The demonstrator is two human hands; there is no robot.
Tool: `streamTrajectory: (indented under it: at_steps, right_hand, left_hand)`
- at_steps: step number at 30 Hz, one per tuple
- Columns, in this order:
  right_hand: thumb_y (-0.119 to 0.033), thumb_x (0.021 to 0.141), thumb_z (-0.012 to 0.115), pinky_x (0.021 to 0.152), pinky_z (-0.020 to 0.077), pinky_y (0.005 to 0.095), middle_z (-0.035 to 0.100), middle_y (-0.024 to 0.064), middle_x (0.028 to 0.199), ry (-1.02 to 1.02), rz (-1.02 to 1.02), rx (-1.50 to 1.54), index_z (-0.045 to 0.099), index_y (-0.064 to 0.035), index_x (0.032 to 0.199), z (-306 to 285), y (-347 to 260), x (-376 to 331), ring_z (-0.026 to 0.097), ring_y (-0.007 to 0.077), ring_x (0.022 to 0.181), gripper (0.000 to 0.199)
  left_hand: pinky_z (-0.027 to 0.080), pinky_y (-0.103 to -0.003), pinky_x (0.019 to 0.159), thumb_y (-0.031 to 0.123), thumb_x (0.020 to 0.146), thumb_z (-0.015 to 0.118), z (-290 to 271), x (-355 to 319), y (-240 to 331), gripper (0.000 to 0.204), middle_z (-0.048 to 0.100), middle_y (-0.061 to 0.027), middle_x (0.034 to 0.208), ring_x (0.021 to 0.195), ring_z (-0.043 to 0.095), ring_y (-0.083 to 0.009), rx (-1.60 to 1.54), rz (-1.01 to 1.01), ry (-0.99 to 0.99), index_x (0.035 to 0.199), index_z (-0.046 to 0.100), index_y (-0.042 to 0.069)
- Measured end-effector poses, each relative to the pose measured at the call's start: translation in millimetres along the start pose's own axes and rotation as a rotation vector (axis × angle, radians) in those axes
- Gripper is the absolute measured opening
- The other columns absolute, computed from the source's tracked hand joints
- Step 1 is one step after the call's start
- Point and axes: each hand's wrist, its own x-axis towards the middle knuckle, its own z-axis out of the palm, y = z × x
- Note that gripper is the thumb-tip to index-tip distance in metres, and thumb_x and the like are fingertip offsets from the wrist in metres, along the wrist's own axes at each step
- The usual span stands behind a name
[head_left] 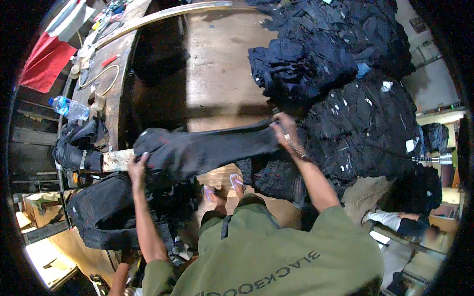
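A pair of black trousers [212,150] is stretched sideways in front of me, between my two hands. My left hand [138,170] is closed on its wider end, beside the tip of a pale board [117,161]. Whether the cloth goes around that board or only lies against it, I cannot tell. At the other end my right hand [287,133], with a metal band on the wrist, grips the narrow end of a leg. More black trousers [101,204] hang in a heap under and left of my left hand.
Large piles of dark garments [355,128] cover the floor at the right and far right. A wooden workbench [111,89] runs along the left, with a water bottle [70,107] near a red cloth [47,64]. Another person [402,220] is at the right; an arm [120,278] shows lower left.
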Motion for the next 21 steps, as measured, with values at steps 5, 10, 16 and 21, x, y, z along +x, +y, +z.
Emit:
streamTrajectory:
  at_steps: [5, 10, 16, 21]
  right_hand:
    - [-0.019, 0.096, 0.080, 0.090, 0.0505, 0.0371, 0.067, 0.0058, 0.098, 0.646, 0.123, -0.110, 0.067, -0.0061, 0.109, -152.0, 25.3, 49.5, 0.063, 0.0215, 0.094, 0.022]
    - [-0.007, 0.093, 0.084, 0.094, 0.0532, 0.0342, 0.068, 0.0036, 0.104, 0.361, -0.372, -0.259, 0.069, -0.0050, 0.110, -210.1, -22.7, 97.1, 0.066, 0.0191, 0.099, 0.023]
    - [-0.001, 0.089, 0.086, 0.097, 0.0560, 0.0379, 0.074, 0.0077, 0.113, 0.162, -0.317, 0.051, 0.068, -0.0066, 0.120, -140.8, -66.9, 62.1, 0.069, 0.0213, 0.104, 0.036]
    - [0.001, 0.082, 0.090, 0.095, 0.0538, 0.0369, 0.073, 0.0096, 0.115, -0.206, -0.264, 0.278, 0.068, -0.0057, 0.116, -95.8, -90.7, -18.3, 0.068, 0.0248, 0.108, 0.040]
  left_hand:
    - [0.056, -0.038, 0.077, 0.023, 0.091, 0.088, 248.3, -136.1, 112.3, 0.029, 0.075, -0.0065, 0.095, 0.085, 0.067, -0.0194, -0.138, 0.061, -0.189, 0.102, 0.073, 0.001]
    - [0.053, -0.041, 0.086, 0.046, 0.107, 0.061, 409.9, -201.8, 121.7, 0.044, 0.074, -0.0089, 0.109, 0.097, 0.066, -0.0233, -0.556, -0.428, -0.388, 0.121, 0.069, 0.005]
    - [0.052, -0.050, 0.088, 0.036, 0.108, 0.053, 324.6, -243.2, 4.2, 0.036, 0.073, -0.0187, 0.107, 0.101, 0.065, -0.0416, -0.155, -0.766, 0.287, 0.116, 0.069, 0.004]
    - [0.052, -0.058, 0.085, 0.032, 0.110, 0.054, 132.9, -277.9, -9.0, 0.029, 0.071, -0.0251, 0.098, 0.096, 0.067, -0.0506, 0.090, -0.499, 0.386, 0.113, 0.069, 0.008]
